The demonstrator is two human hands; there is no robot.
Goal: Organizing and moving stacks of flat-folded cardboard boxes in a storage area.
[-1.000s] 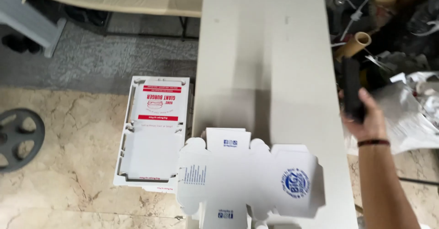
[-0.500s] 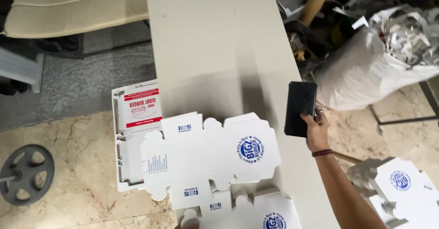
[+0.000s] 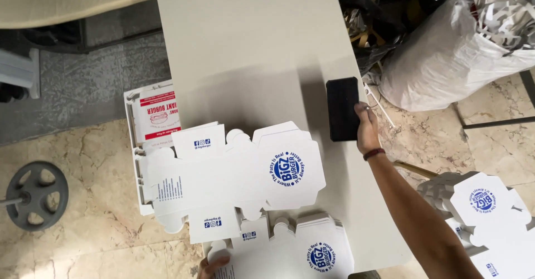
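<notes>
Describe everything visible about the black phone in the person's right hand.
The black phone is a flat, dark rectangle with rounded corners and a matte-looking face; no screen detail shows. It lies near the right edge of the pale table, long side running away from the camera. The right hand grips its lower right corner. Nothing else touches it.

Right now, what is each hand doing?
Left hand: gripping the stack of flat white printed cardboard box blanks.
Right hand: closed on a flat black rectangular phone.
</notes>
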